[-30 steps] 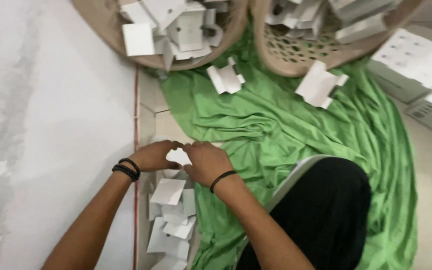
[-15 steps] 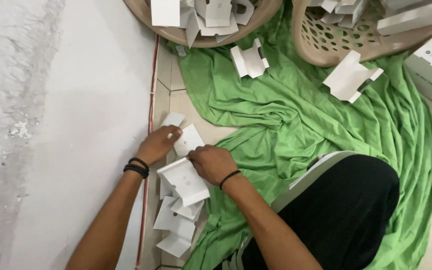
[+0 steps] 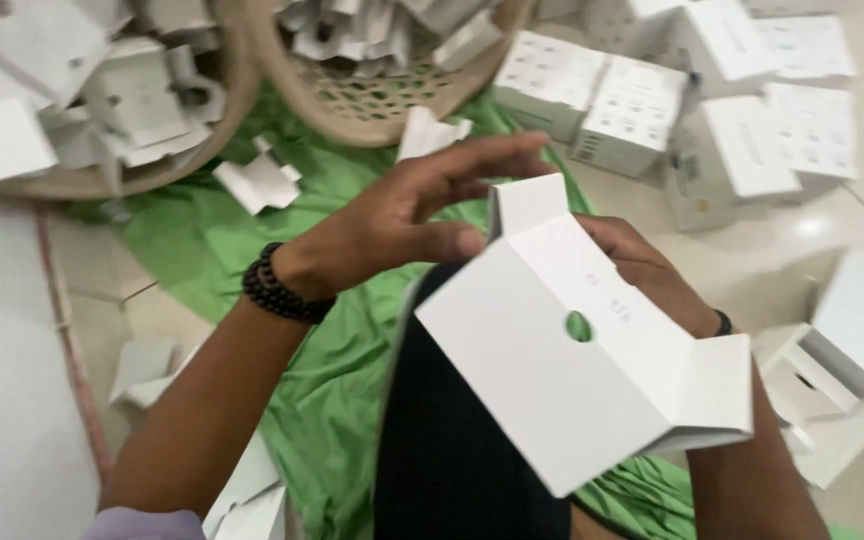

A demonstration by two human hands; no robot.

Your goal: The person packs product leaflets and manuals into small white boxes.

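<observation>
A flat white cardboard box blank with a round hole and folded end flaps is held up close in front of me. My right hand grips it from behind, mostly hidden by the card. My left hand, with a black bead bracelet at the wrist, has its fingers spread above the blank's upper flap, thumb touching the card's top edge.
Two woven baskets full of white card pieces stand at the top on a green cloth. Several finished white boxes sit at the upper right. Loose blanks lie at the lower left and right.
Both hands have risen from the pile of blanks on the floor at the left and now hold one blank up near the camera; the view has swung right.
</observation>
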